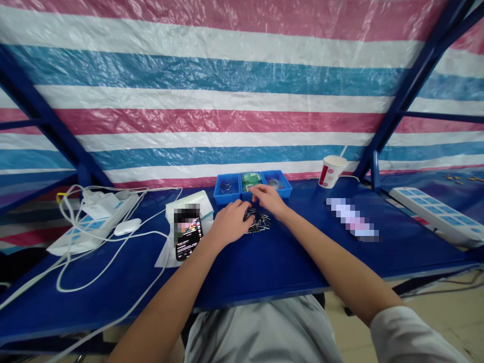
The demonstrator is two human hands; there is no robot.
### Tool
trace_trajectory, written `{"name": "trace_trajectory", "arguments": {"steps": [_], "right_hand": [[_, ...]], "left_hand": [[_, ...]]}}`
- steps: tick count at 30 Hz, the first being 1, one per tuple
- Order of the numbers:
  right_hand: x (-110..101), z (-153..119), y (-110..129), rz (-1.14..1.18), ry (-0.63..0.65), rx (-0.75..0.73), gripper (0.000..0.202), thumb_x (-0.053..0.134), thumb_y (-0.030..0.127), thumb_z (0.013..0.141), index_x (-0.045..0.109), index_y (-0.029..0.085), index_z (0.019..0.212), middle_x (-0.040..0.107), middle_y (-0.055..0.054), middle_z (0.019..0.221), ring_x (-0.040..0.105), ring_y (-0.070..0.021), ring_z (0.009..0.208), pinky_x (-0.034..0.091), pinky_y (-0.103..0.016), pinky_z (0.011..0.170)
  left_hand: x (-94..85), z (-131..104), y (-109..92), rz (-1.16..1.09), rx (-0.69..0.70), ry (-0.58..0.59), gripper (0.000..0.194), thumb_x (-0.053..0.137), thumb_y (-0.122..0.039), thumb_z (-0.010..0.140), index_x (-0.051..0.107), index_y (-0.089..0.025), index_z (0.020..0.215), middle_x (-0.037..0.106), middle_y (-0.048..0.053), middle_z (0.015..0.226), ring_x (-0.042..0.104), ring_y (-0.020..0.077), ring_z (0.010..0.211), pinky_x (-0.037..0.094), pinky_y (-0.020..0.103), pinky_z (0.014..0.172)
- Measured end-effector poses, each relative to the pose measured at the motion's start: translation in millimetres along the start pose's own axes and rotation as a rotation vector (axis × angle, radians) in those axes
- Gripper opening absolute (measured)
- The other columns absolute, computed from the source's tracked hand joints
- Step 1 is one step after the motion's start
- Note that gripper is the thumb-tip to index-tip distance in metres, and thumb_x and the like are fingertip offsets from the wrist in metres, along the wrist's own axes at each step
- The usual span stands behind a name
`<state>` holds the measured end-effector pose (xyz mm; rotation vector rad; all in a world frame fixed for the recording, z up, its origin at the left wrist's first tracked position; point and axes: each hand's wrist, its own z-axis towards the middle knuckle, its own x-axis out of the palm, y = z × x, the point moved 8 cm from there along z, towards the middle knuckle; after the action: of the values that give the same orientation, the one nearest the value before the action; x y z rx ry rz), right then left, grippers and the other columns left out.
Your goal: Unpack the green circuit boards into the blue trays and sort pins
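A loose pile of thin black and silver metal pins (260, 223), like screws or rivets, lies on the blue table. My left hand (231, 222) rests at the pile's left side, its thumb apart from the curved fingers and reaching over the pins. Just behind the pile, my right hand (269, 198) points leftward with bent fingers held together; what they grip, if anything, is too small to make out. Right behind both hands stands a blue tray in three compartments (285, 193). Small dark parts (226, 187) lie in its left compartment, green packets (251, 179) in the middle, small clear-looking pieces (275, 183) in the right.
A lit phone (189, 242) leans on a white box (198, 202) at left. Beyond it, white cables (113, 239) tangle around a power strip (91, 227). To the right are a paper cup (331, 171) with straw, a blurred-out phone (351, 219) and another power strip (438, 212).
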<state>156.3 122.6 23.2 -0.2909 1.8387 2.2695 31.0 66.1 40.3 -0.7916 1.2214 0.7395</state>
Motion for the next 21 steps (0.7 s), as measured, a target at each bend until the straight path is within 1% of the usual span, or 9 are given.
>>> {"name": "trace_trajectory", "arguments": {"steps": [1, 3, 6, 9, 14, 18, 21], "right_hand": [[-5.1, -1.6, 2.3, -0.086, -0.008, -0.04, 0.022, 0.057, 0.037, 0.09, 0.069, 0.019, 0.09, 0.066, -0.001, 0.071, 0.055, -0.0132, 0.06, 0.043, -0.025, 0.059], [-10.4, -4.4, 7.3, -0.258, 0.0, -0.11, 0.015, 0.06, 0.028, 0.087, 0.072, 0.019, 0.089, 0.07, -0.003, 0.078, 0.061, -0.0177, 0.076, 0.045, -0.029, 0.074], [-5.2, -8.6, 11.7, -0.478, 0.082, -0.178, 0.016, 0.059, 0.018, 0.084, 0.075, 0.019, 0.088, 0.074, -0.006, 0.092, 0.064, -0.0218, 0.089, 0.044, -0.032, 0.084], [6.0, -14.3, 13.1, -0.635, 0.174, -0.218, 0.021, 0.057, 0.017, 0.084, 0.077, 0.019, 0.091, 0.074, -0.008, 0.099, 0.064, -0.0228, 0.094, 0.043, -0.031, 0.084], [19.8, -24.0, 14.4, -0.796, 0.286, -0.249, 0.022, 0.056, 0.023, 0.089, 0.077, 0.021, 0.095, 0.071, -0.008, 0.1, 0.064, -0.0218, 0.092, 0.042, -0.029, 0.078], [24.3, -27.4, 15.3, -0.855, 0.321, -0.27, 0.022, 0.055, 0.024, 0.091, 0.076, 0.022, 0.098, 0.069, -0.008, 0.101, 0.063, -0.0209, 0.092, 0.04, -0.028, 0.075], [26.4, -27.8, 14.2, -0.875, 0.33, -0.285, 0.024, 0.053, 0.023, 0.093, 0.074, 0.022, 0.103, 0.068, -0.007, 0.101, 0.063, -0.0205, 0.092, 0.039, -0.027, 0.074]], "left_hand": [[1.1, -0.2, 0.1, 0.001, -0.001, 0.005, 0.031, 0.049, -0.038, 0.098, 0.06, -0.023, 0.123, 0.065, 0.008, 0.118, 0.065, 0.0287, 0.109, 0.051, 0.039, 0.09], [3.2, -0.4, 0.6, 0.008, -0.003, 0.012, 0.028, 0.048, -0.036, 0.098, 0.061, -0.023, 0.119, 0.066, 0.007, 0.115, 0.066, 0.0283, 0.107, 0.051, 0.038, 0.089], [4.7, -0.4, 1.7, 0.016, -0.007, 0.015, 0.026, 0.047, -0.034, 0.098, 0.063, -0.024, 0.115, 0.067, 0.006, 0.111, 0.067, 0.0275, 0.104, 0.052, 0.037, 0.086], [5.0, -0.2, 1.9, 0.022, -0.01, 0.023, 0.026, 0.046, -0.035, 0.098, 0.063, -0.023, 0.113, 0.068, 0.006, 0.11, 0.068, 0.0274, 0.102, 0.052, 0.036, 0.082], [6.9, 0.5, 3.1, 0.024, -0.005, 0.041, 0.024, 0.044, -0.031, 0.099, 0.065, -0.022, 0.106, 0.067, 0.007, 0.109, 0.069, 0.0269, 0.098, 0.052, 0.035, 0.078], [8.9, 1.8, 6.2, 0.024, 0.001, 0.048, 0.025, 0.041, -0.023, 0.098, 0.065, -0.023, 0.104, 0.067, 0.007, 0.108, 0.069, 0.0256, 0.098, 0.051, 0.033, 0.076], [9.7, 3.1, 7.9, 0.022, 0.003, 0.045, 0.027, 0.04, -0.019, 0.097, 0.066, -0.024, 0.104, 0.067, 0.006, 0.107, 0.069, 0.0253, 0.097, 0.051, 0.033, 0.076]]}}
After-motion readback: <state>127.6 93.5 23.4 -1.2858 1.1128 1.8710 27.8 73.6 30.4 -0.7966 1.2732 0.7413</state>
